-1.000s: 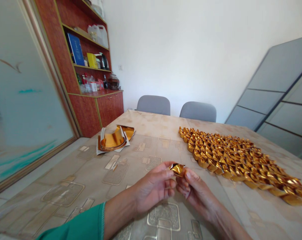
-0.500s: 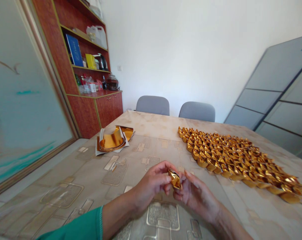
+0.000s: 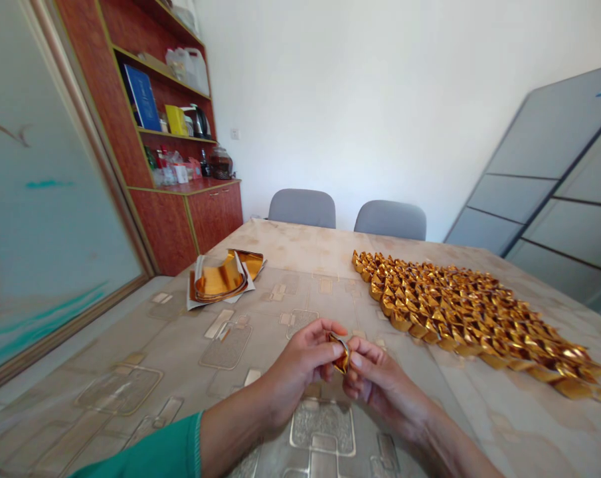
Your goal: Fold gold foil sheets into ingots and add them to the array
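Observation:
Between my hands, above the near part of the table, is a small folded gold foil paper ingot (image 3: 341,358). My left hand (image 3: 310,355) pinches it from the left, thumb on its near side. From the right, the thumb and fingers of my right hand (image 3: 374,375) close on its other edge. Part of the folded piece is hidden behind the fingertips. Rows of finished-looking gold foil paper ingots (image 3: 454,305) stand close together on the right of the table. A stack of flat, slightly curled gold foil sheets (image 3: 220,279) lies at the left.
The table (image 3: 290,245) has a patterned covering. Two grey chairs (image 3: 303,207) stand along its far side. A red-brown shelf cabinet (image 3: 165,219) holding bottles, a kettle and boxes is at the back left; a grey panelled cabinet (image 3: 524,159) is at the right.
My right hand's fingers have closed from a looser, more open pose onto the foil ingot's right edge. The ingot has turned, showing less of its broad shiny face.

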Demonstrator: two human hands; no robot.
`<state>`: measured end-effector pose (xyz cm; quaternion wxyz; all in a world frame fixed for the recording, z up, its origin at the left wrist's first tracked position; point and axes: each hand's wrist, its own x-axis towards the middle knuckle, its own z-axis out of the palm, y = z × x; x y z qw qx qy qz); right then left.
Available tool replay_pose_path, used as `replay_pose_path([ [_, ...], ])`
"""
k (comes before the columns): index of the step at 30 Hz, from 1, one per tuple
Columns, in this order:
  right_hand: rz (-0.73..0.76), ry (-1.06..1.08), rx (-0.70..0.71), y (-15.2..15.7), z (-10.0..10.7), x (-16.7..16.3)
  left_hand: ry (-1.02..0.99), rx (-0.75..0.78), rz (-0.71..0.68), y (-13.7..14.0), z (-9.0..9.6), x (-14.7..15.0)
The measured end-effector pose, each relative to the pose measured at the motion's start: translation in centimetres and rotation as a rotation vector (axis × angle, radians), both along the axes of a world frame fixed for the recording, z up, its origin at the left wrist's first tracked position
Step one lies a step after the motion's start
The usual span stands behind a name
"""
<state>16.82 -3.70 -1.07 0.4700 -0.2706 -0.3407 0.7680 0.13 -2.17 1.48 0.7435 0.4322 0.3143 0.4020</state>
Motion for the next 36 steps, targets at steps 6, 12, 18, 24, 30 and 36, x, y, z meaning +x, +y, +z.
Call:
replay_pose_path([
  [6,-0.065,-0.053,0.015,0.06,0.24,0.01,-0.108,-0.16,-0.061,0.08,0.2,-0.15],
  [12,0.046,-0.029,0.003,0.03,0.11,0.23,-0.004,-0.038,-0.001,0.11,0.2,0.08],
  [18,0.065,0.017,-0.027,-0.11,-0.29,0.17,0.032,-0.058,-0.048,0.26,-0.02,0.0],
  [24,0.081,0.005,-0.045,0.03,-0.2,0.13,0.055,-0.025,-0.02,0.22,0.06,0.0],
  [30,0.083,0.0,-0.043,-0.07,-0.26,0.13,0.066,-0.006,-0.009,0.23,0.24,0.04],
  [36,0.056,-0.034,-0.039,-0.09,-0.27,0.26,0.023,-0.093,-0.086,0.33,0.44,-0.25],
])
